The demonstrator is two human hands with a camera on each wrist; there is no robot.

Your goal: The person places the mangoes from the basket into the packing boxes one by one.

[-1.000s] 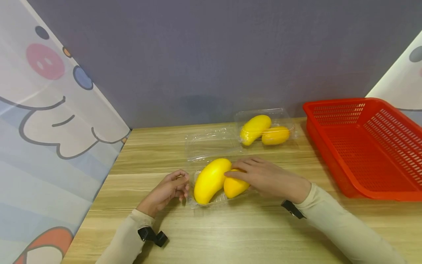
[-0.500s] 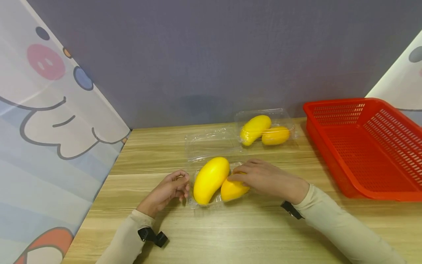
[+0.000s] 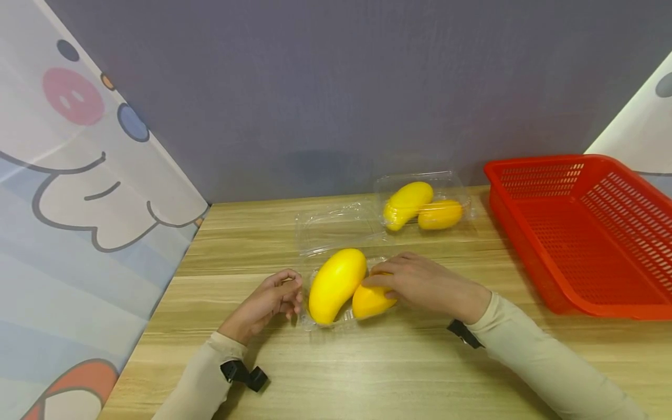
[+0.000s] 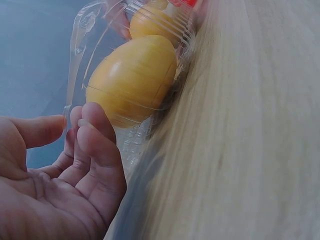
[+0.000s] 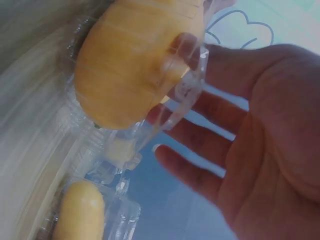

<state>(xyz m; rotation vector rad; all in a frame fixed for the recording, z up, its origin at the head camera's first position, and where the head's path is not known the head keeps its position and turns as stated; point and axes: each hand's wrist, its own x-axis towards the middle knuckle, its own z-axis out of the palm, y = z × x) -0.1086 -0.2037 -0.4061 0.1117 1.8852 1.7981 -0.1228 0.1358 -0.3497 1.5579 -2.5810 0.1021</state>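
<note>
In the head view, a clear plastic clamshell box point(image 3: 307, 322) lies with its lid point(image 3: 336, 227) folded back behind it. A large yellow mango point(image 3: 336, 286) lies at a slant in its left side, with a smaller orange-yellow mango point(image 3: 370, 301) beside it. My left hand point(image 3: 270, 303) pinches the box's left rim; the left wrist view has this rim between thumb point(image 4: 42, 131) and fingers. Over the smaller mango, my right hand point(image 3: 420, 286) rests with spread, fairly straight fingers touching the fruit and reaching past the rim, as the right wrist view point(image 5: 260, 125) shows. Part of that mango is hidden.
Behind the right hand, a second clear box point(image 3: 462, 195) holds a yellow mango point(image 3: 408, 204) and a smaller one point(image 3: 440, 214). A red slotted plastic basket point(image 3: 556, 274) stands at the right. A grey wall point(image 3: 325, 105) rises along the table's back edge.
The smaller mango has settled slightly left and lower in the box, and the right hand's fingers have drawn back a little to the right. The left hand has stayed put.
</note>
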